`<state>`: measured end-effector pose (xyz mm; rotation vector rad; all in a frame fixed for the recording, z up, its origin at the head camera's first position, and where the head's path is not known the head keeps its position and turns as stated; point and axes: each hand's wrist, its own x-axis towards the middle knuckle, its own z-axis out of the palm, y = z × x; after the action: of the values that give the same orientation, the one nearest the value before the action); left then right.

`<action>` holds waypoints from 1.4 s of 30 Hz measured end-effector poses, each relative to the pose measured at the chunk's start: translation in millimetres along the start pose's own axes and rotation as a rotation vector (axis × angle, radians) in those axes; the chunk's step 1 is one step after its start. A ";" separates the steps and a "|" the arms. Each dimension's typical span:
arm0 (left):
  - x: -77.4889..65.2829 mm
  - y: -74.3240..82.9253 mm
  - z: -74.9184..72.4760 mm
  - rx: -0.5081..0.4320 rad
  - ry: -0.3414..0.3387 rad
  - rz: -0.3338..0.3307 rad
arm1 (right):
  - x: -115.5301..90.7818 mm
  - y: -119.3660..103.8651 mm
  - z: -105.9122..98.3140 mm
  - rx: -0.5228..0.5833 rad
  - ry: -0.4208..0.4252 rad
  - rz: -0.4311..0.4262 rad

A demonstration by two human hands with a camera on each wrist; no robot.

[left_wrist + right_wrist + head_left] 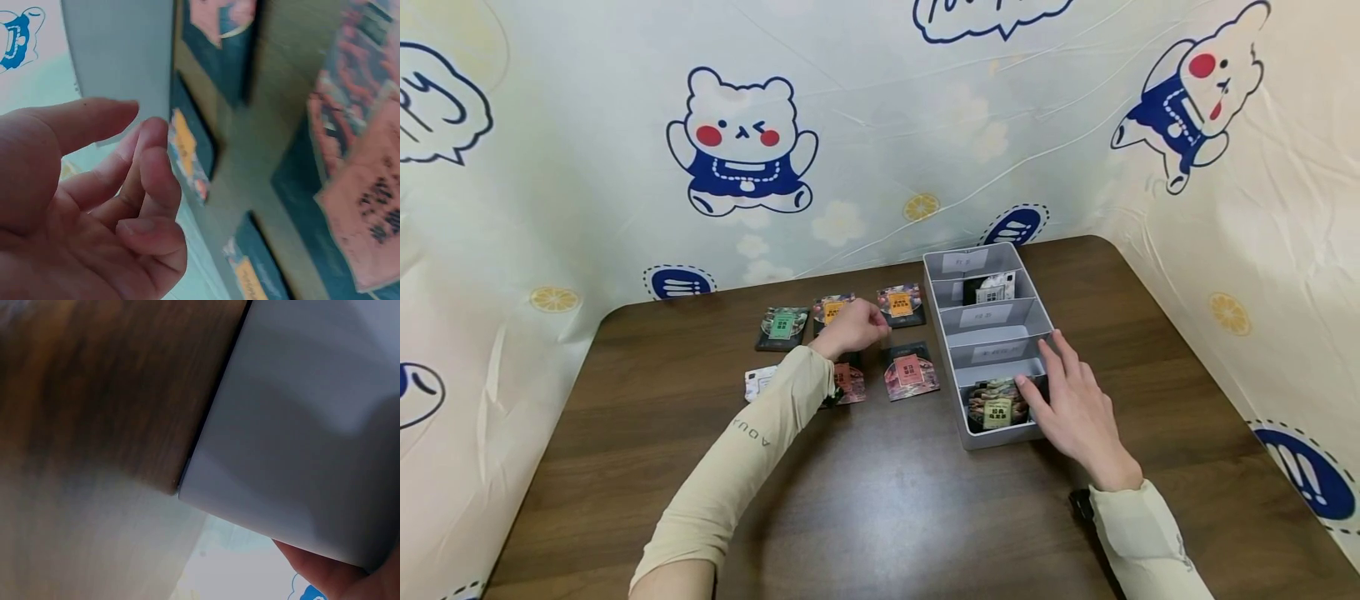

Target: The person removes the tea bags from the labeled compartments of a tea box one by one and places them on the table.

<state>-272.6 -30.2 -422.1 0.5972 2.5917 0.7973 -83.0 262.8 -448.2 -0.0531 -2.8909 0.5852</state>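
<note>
My left hand (855, 327) hovers over the flat tea sachets, its fingers loosely bent. In the left wrist view nothing lies between thumb and fingers (164, 181). Nearest to it are an orange-labelled sachet (901, 305) on its right and a second orange-labelled sachet (832, 309), partly covered by the hand. My right hand (1078, 412) rests on the right rim of a grey divided box (1001, 438), thumb over the front compartment. Inside that compartment is a dark sachet with a yellow-green label (997, 406). A black-and-white sachet (991, 288) stands in a rear compartment.
A green-labelled sachet (782, 328) lies at the left. Nearer me are pink-labelled sachets, one by the box (912, 370) and one half under the left forearm (851, 381). The sleeve partly covers a white sachet (758, 382). A patterned cloth (865, 150) hangs behind the wooden table (880, 517).
</note>
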 end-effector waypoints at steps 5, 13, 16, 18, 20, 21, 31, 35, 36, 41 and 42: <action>5.9 18.5 -2.4 -0.073 0.165 0.064 | -0.3 0.7 -0.4 -0.004 0.003 0.000; 20.6 61.9 6.2 -0.192 0.260 0.128 | 0.4 1.3 0.4 -0.005 0.000 -0.001; 31.0 73.5 14.2 -0.183 0.251 0.120 | 0.7 2.0 0.7 -0.004 -0.004 0.004; 37.8 79.5 19.5 -0.173 0.244 0.115 | 0.9 2.3 0.8 -0.003 -0.005 0.006; 43.8 84.0 24.3 -0.171 0.238 0.113 | 1.2 2.4 1.1 -0.001 -0.003 0.005; 46.5 86.0 26.5 -0.164 0.238 0.112 | 1.2 2.4 1.3 -0.001 -0.003 0.006; 59.6 94.8 40.3 -0.065 0.282 0.097 | 1.3 2.2 1.3 -0.002 -0.004 0.010; 61.5 96.6 43.8 -0.043 0.279 0.081 | 1.0 2.4 1.3 -0.002 -0.002 0.011; 61.8 97.0 44.5 -0.039 0.273 0.076 | 0.9 2.5 1.6 -0.003 -0.002 0.012; 62.4 97.9 47.4 -0.070 0.241 0.069 | 1.0 3.1 1.7 -0.004 -0.006 0.013; 62.4 97.8 47.9 -0.078 0.237 0.069 | 0.9 3.1 1.7 -0.004 -0.007 0.014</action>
<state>-275.7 95.1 -414.3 0.6039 2.7491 1.0434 -84.2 265.1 -450.8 -0.0716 -2.9008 0.5837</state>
